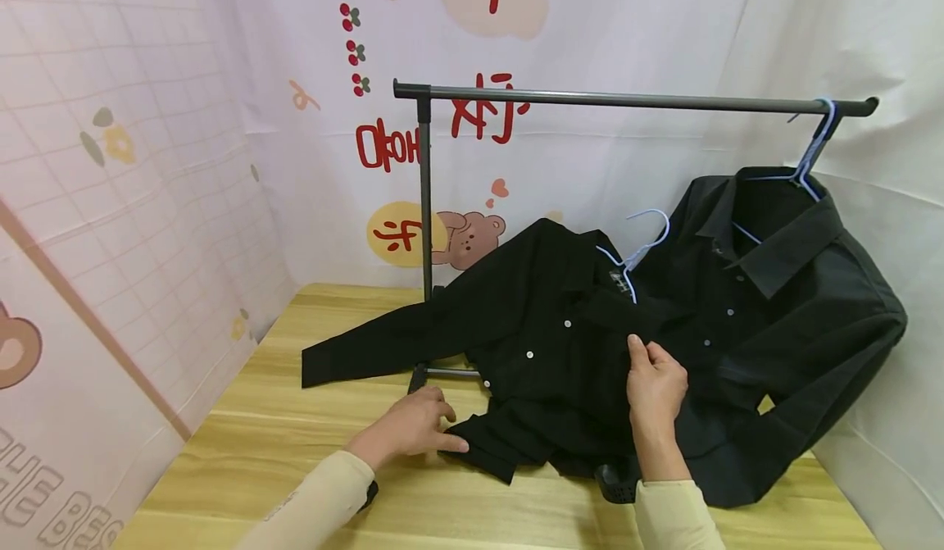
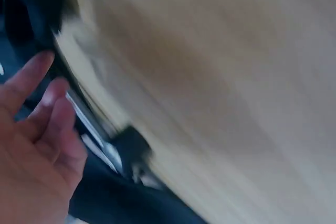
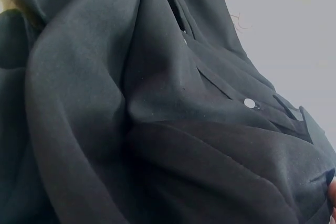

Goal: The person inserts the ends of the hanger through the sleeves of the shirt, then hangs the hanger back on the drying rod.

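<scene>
A black button-up shirt (image 1: 509, 329) leans over the table with a light-purple wire hanger (image 1: 649, 240) in its collar, hook upward. My right hand (image 1: 656, 390) pinches the shirt's front just below the hanger. In the right wrist view, black folds and a white button (image 3: 249, 103) fill most of the picture, with a fingertip at the right edge. My left hand (image 1: 413, 427) is beside the shirt's lower edge, fingers apart and slightly bent, thumb by the cloth. The left wrist view, blurred, shows this left hand (image 2: 39, 140) near a metal bar (image 2: 89, 116) and dark cloth.
A second black shirt (image 1: 796, 288) hangs on another light-purple hanger (image 1: 814, 152) at the right end of a dark rack rail (image 1: 627, 101). The rack's left post (image 1: 425, 206) rises behind the outstretched sleeve. Patterned white cloth (image 1: 310, 181) surrounds the wooden table (image 1: 243, 452).
</scene>
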A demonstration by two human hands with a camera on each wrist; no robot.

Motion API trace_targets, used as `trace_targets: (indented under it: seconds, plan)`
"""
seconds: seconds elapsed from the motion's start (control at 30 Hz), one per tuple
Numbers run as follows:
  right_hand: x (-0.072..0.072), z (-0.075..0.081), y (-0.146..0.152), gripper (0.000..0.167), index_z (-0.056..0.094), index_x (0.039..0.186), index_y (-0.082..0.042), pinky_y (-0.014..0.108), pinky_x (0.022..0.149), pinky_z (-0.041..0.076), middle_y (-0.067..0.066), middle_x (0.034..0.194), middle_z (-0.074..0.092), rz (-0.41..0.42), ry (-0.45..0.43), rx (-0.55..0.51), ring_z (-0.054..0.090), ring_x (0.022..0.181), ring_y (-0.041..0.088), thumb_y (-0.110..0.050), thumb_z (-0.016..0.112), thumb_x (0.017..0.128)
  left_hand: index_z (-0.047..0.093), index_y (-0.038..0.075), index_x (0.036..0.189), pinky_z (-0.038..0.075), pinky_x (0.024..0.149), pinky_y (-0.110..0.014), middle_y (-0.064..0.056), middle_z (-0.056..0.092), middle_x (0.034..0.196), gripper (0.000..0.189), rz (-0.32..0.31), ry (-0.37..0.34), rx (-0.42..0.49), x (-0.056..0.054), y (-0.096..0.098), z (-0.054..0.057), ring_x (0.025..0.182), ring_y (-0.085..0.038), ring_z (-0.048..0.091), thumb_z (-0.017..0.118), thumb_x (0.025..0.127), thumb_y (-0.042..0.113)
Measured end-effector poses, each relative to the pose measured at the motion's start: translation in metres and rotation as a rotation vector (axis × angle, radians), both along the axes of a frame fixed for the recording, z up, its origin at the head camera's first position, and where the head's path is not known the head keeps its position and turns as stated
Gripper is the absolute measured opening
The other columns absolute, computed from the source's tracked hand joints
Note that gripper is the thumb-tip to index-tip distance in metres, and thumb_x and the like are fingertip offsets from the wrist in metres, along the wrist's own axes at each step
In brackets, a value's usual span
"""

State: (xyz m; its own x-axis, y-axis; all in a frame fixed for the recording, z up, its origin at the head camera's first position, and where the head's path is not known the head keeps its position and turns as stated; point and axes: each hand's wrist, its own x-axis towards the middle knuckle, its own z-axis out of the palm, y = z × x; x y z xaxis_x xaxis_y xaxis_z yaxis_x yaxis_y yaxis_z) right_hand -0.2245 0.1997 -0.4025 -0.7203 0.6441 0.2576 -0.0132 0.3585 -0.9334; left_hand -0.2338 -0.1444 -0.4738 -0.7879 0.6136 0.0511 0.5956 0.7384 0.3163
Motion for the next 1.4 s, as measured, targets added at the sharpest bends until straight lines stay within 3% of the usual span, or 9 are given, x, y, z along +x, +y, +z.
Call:
trace_targets:
  seconds: [0.1,0.17,0.27,0.4,0.53,0.67,0.9,1.1,1.4]
  plan:
    - [0.000,0.000,0.001,0.055,0.045,0.053,-0.006,0.031,0.045,0.026,-0.003,0.052,0.032,-0.003,0.018,-0.013,0.034,0.051,0.017,-0.033,0.067,0.096,0.073,0.012,0.090,0.046,0.072,-0.027,0.005,0.058,0.087,0.016,-0.067,-0.031,0.076,0.003,0.004,0.003,0.079,-0.010,0.050,0.072,0.092,0.028]
    - [0.001,0.000,0.002,0.055,0.044,0.053,-0.006,0.030,0.045,0.025,-0.003,0.053,0.031,-0.005,0.025,-0.022,0.033,0.051,0.017,-0.031,0.067,0.096,0.070,0.011,0.088,0.046,0.070,-0.027,0.006,0.060,0.085,0.006,-0.015,-0.063,0.195,0.000,0.000,0.008,0.077,-0.010,0.052,0.068,0.093,0.014]
    - [0.001,0.001,0.004,0.055,0.044,0.053,-0.006,0.029,0.045,0.025,-0.003,0.053,0.030,-0.014,0.042,-0.035,0.032,0.051,0.017,-0.030,0.067,0.096,0.068,0.009,0.095,0.046,0.068,-0.030,0.004,0.061,0.082,0.007,0.216,-0.126,0.468,-0.008,-0.016,0.023,0.072,-0.012,0.053,0.061,0.095,0.009]
    - [0.001,0.001,0.006,0.056,0.044,0.052,-0.004,0.028,0.044,0.025,-0.004,0.051,0.030,-0.027,0.060,-0.058,0.033,0.050,0.016,-0.029,0.066,0.097,0.066,0.006,0.096,0.044,0.061,-0.031,0.000,0.057,0.072,0.013,0.523,-0.054,0.745,-0.019,-0.046,0.052,0.064,-0.016,0.051,0.059,0.099,0.017]
    - [0.000,0.000,0.007,0.056,0.044,0.052,-0.003,0.027,0.044,0.026,-0.006,0.050,0.030,-0.046,0.072,-0.078,0.035,0.049,0.015,-0.030,0.066,0.097,0.066,0.005,0.093,0.042,0.060,-0.030,-0.003,0.058,0.072,0.021,0.634,0.041,0.817,-0.022,-0.076,0.071,0.064,-0.018,0.051,0.059,0.100,0.023]
    - [0.001,0.000,0.007,0.056,0.044,0.053,-0.002,0.026,0.043,0.025,-0.007,0.049,0.030,-0.056,0.080,-0.089,0.034,0.048,0.015,-0.030,0.067,0.096,0.064,0.003,0.086,0.041,0.062,-0.029,-0.002,0.057,0.073,0.024,0.568,0.013,0.745,-0.016,-0.105,0.070,0.065,-0.017,0.049,0.058,0.099,0.021]
    - [0.002,0.001,0.007,0.056,0.046,0.057,0.001,0.026,0.042,0.024,-0.008,0.048,0.030,-0.046,0.093,-0.088,0.035,0.047,0.015,-0.033,0.066,0.096,0.063,0.009,0.076,0.040,0.066,-0.034,-0.002,0.056,0.072,0.041,0.405,-0.302,0.399,-0.007,-0.131,0.048,0.068,-0.017,0.048,0.055,0.101,0.040]
    - [0.002,0.002,0.003,0.055,0.044,0.058,0.003,0.028,0.042,0.021,-0.007,0.049,0.029,-0.043,0.122,-0.039,0.032,0.048,0.016,-0.030,0.066,0.097,0.068,0.013,0.086,0.039,0.060,-0.033,-0.003,0.057,0.078,0.030,0.381,-0.233,0.324,-0.015,-0.114,0.044,0.065,-0.017,0.044,0.060,0.099,0.039]
    - [0.001,0.012,0.004,0.055,0.046,0.058,0.005,0.028,0.043,0.020,-0.009,0.049,0.029,-0.041,0.159,-0.010,0.032,0.049,0.014,-0.030,0.067,0.096,0.071,0.008,0.102,0.050,0.077,-0.039,0.002,0.067,0.094,0.019,0.238,-0.242,0.301,-0.019,-0.104,0.065,0.086,-0.015,0.060,0.064,0.098,0.025]
